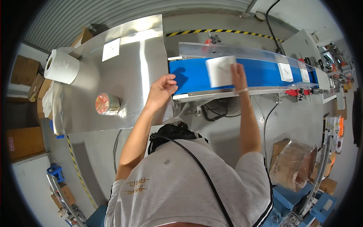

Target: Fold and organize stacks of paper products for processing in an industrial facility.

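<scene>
My right hand (pixel 239 78) grips the right edge of a flat white square packet (pixel 219 72), over the near end of the blue conveyor belt (pixel 261 72). The packet is slightly blurred. Its far side hides whether it touches the belt. My left hand (pixel 162 89) hovers by the right edge of the shiny metal table (pixel 132 87), with loosely curled fingers apart and nothing visible in them. Farther right along the belt lie two similar white packets, a nearer one (pixel 285 72) and a farther one (pixel 304 75). Another white square (pixel 111 49) lies on the table's far part.
A big white roll (pixel 62 66) stands at the table's far left; a foil-wrapped round tub (pixel 107 104) sits nearer me. Clear guards (pixel 242 51) run along the belt. Cardboard boxes (pixel 24 143) stand left. A plastic-covered carton (pixel 293 164) and hanging cables (pixel 266 128) are at right.
</scene>
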`<state>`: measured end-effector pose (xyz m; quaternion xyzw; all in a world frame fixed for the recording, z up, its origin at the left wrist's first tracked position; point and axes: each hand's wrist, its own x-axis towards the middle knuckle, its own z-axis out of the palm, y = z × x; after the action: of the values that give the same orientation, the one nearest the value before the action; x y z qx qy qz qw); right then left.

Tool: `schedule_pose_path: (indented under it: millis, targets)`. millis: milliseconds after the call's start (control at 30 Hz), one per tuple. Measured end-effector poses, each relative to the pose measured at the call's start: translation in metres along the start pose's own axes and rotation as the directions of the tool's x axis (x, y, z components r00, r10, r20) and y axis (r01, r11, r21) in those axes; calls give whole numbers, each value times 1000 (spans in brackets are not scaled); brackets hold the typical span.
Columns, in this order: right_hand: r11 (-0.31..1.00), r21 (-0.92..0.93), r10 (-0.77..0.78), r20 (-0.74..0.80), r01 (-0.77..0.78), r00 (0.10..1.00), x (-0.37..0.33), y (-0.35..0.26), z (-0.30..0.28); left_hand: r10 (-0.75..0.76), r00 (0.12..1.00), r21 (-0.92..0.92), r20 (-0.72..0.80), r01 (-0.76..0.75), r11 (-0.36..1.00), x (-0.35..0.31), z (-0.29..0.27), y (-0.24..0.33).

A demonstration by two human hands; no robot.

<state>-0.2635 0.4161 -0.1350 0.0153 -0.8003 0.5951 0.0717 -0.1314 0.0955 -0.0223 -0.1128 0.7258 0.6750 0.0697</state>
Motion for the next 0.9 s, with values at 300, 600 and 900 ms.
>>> schedule_pose_path:
  millis: [300,600,900]
  targets:
    - [595,-778,-280,-433,-199,857,57,49,-132,120,979,345,-163,-58,937,-38,-39,-22]
    - [878,-441,-165,-643,-186,748,-122,108,-60,633,742,858,-220,-162,488,-63,-98,-43]
    - [725,-76,668,-161,-684,726,-319,198,188,644,744,974,-177,224,9,-86,-237,-77]
